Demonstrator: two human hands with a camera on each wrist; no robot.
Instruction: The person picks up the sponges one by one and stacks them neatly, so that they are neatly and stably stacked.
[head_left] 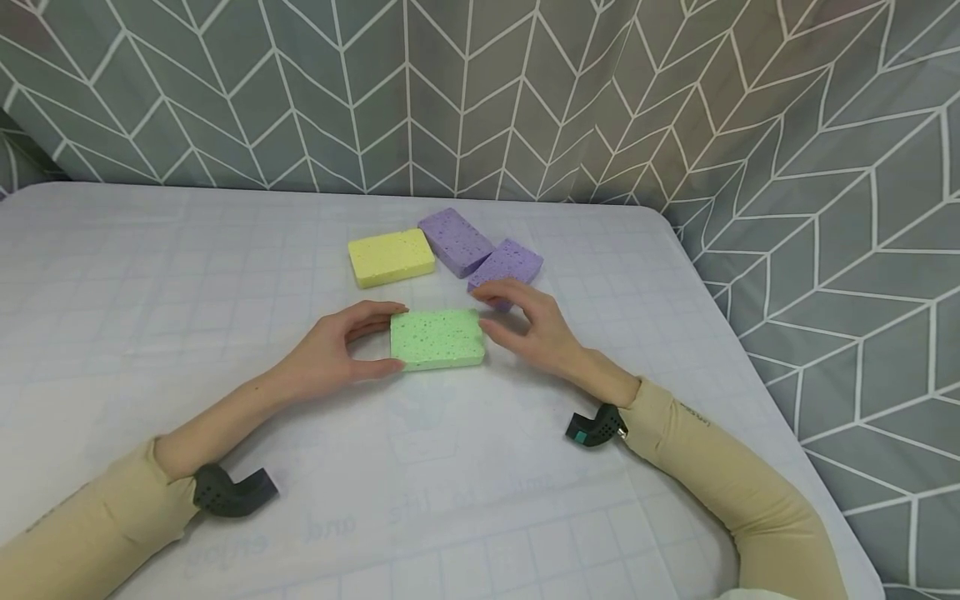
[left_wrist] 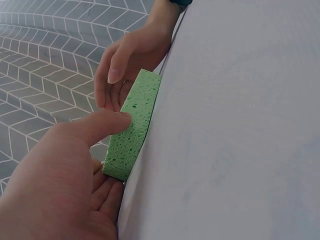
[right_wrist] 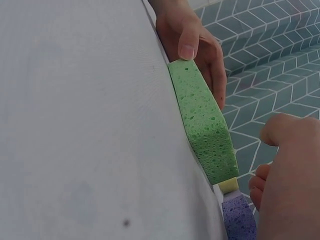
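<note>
A light green sponge (head_left: 437,339) lies flat on the white-covered table in the head view. My left hand (head_left: 330,350) grips its left end, with the thumb along the near edge and the fingers at the far corner. In the left wrist view the thumb of that hand (left_wrist: 65,165) presses the sponge's pitted side. Beside the right end hovers my right hand (head_left: 536,329), fingers bent loosely and holding nothing. Its fingertips overlap the nearer purple sponge (head_left: 508,263) in the head view. The right wrist view shows a gap between this hand (right_wrist: 292,175) and the green sponge (right_wrist: 205,120).
Behind the green sponge lie a yellow sponge (head_left: 392,257) and a second purple sponge (head_left: 454,242), close together. A patterned grey curtain (head_left: 435,92) hangs along the back and right sides of the table (head_left: 187,292). Dark devices are strapped at both wrists.
</note>
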